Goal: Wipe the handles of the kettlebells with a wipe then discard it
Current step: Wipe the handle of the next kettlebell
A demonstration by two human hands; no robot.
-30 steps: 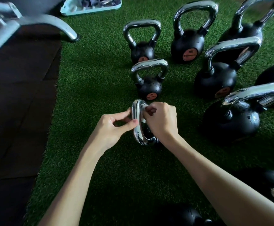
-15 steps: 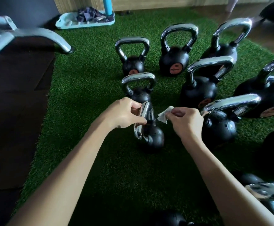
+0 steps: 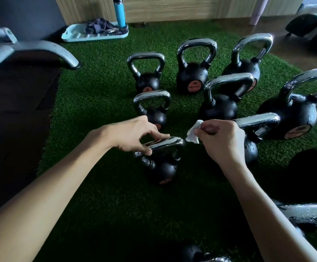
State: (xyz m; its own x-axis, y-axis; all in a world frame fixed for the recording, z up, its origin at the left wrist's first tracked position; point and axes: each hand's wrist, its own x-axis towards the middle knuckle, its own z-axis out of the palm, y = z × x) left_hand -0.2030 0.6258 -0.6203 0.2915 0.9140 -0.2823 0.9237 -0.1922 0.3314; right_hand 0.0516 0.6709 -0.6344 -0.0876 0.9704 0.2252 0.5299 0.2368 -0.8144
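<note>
1. The left hand point(image 3: 135, 135) grasps the chrome handle point(image 3: 172, 142) of the nearest kettlebell point(image 3: 163, 170), with fingers over the bar and thumb at its near side.
2. The white, crumpled wipe point(image 3: 193, 133) sits between the hands, just off the handle's right end. Whether it touches the handle cannot be told.
3. The right hand point(image 3: 221, 142) pinches the wipe in curled fingertips.
4. Other kettlebells point(image 3: 193, 76) stand on the turf point(image 3: 101, 110) beyond both hands.

- We see green turf point(image 3: 104, 87) underfoot, dark matting point(image 3: 12, 129) along its left edge, brown floor point(image 3: 295, 53) far right.
- Wood-panel wall point(image 3: 182, 8) at back, dark wall point(image 3: 31, 14) beside it.
- Pale blue tray point(image 3: 95, 39) by the wall, holding a blue bottle point(image 3: 120, 14) and crumpled cloth point(image 3: 99, 27).
- Grey metal machine leg point(image 3: 46, 52) upper left.
</note>
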